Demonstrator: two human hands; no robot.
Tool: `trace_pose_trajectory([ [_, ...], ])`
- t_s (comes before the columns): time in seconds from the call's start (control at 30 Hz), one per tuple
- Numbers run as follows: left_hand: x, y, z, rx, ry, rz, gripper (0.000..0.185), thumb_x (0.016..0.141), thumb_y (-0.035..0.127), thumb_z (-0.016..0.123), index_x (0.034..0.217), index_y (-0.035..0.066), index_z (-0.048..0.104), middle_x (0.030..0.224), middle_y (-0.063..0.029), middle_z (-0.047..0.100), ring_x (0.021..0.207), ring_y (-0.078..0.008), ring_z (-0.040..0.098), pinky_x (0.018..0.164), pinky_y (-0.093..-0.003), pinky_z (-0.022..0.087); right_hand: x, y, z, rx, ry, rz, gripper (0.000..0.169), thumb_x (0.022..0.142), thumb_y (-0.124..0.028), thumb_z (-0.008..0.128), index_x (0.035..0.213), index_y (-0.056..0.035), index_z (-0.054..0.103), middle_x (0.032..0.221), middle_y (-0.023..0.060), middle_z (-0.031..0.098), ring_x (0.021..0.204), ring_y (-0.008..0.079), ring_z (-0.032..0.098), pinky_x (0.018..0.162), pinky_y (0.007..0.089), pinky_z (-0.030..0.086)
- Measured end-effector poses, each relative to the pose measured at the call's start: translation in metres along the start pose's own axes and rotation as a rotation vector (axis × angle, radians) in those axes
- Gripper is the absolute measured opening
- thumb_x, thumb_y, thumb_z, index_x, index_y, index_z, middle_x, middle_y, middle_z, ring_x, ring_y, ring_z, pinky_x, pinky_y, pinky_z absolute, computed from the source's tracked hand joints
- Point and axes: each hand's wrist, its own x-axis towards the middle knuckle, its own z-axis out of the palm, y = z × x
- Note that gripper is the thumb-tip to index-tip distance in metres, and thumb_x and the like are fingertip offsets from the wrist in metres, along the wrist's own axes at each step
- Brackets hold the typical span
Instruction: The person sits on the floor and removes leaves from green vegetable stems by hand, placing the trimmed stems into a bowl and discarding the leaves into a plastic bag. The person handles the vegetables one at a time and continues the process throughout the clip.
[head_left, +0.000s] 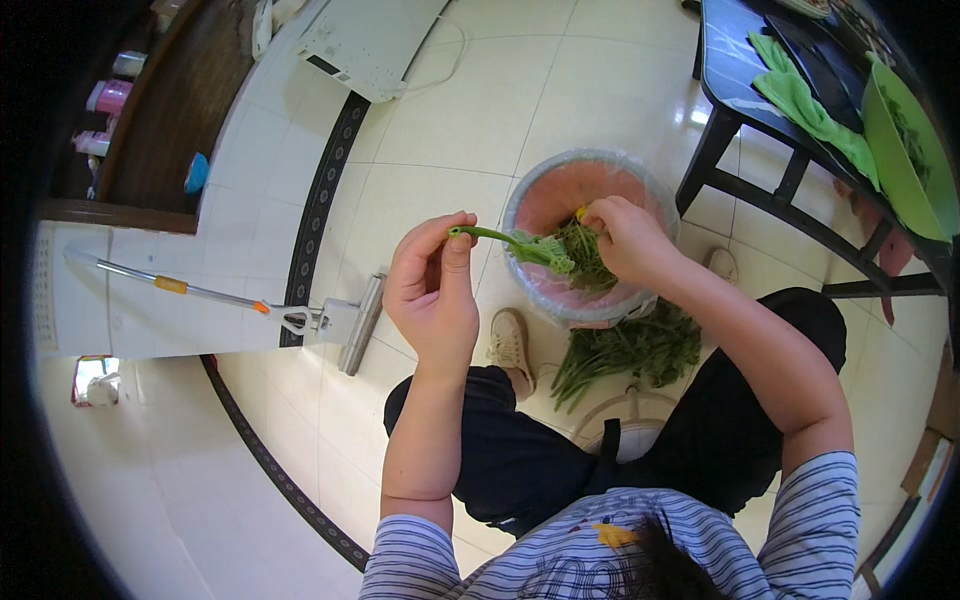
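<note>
My left hand (437, 289) pinches the cut end of a green leafy stem (487, 233) between thumb and fingertips. The stem's crumpled leaf (546, 253) reaches to the right over the rim of a round bin (523, 289) with a clear plastic liner. Over the bin's far right side is my right hand (626, 236), its fingers drawn together at a small yellow piece (580, 214), perhaps a flower. Below it, a heap of green trimmings (592, 262) lies inside the bin. On the floor between my feet and the bin rests a bunch of leafy greens (630, 346).
At right, a dark table (731, 82) carries a green cloth (814, 112) and a green basin (911, 150) with greens in it. A flat mop (360, 326) leans by the left wall. A white appliance (375, 41) with a cord stands at the far side.
</note>
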Motion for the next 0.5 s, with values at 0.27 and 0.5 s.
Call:
trace_pose_trajectory([
  [0.27, -0.003, 0.002, 0.009, 0.008, -0.029, -0.046, 0.011, 0.084, -0.001, 0.058, 0.094, -0.002, 0.061, 0.095, -0.0094, 0.06, 0.086, -0.0132, 0.058, 0.075, -0.023, 0.047, -0.009, -0.067, -0.03, 0.131, -0.035, 0.113, 0.027, 0.074, -0.027, 0.067, 0.081, -0.0041, 0.056, 0.074, 0.0098, 0.056, 0.067, 0.0243, 0.057, 0.06, 0.0339, 0.046],
  [0.5, -0.001, -0.004, 0.011, 0.042, -0.03, -0.008, 0.014, 0.087, 0.003, 0.053, 0.1, -0.002, 0.058, 0.096, -0.011, 0.062, 0.085, -0.0147, 0.058, 0.078, -0.026, 0.048, -0.006, -0.046, -0.009, 0.331, -0.01, 0.126, 0.012, 0.074, -0.01, 0.062, 0.082, -0.0006, 0.061, 0.078, 0.0164, 0.061, 0.068, 0.0294, 0.06, 0.063, 0.0363, 0.048],
])
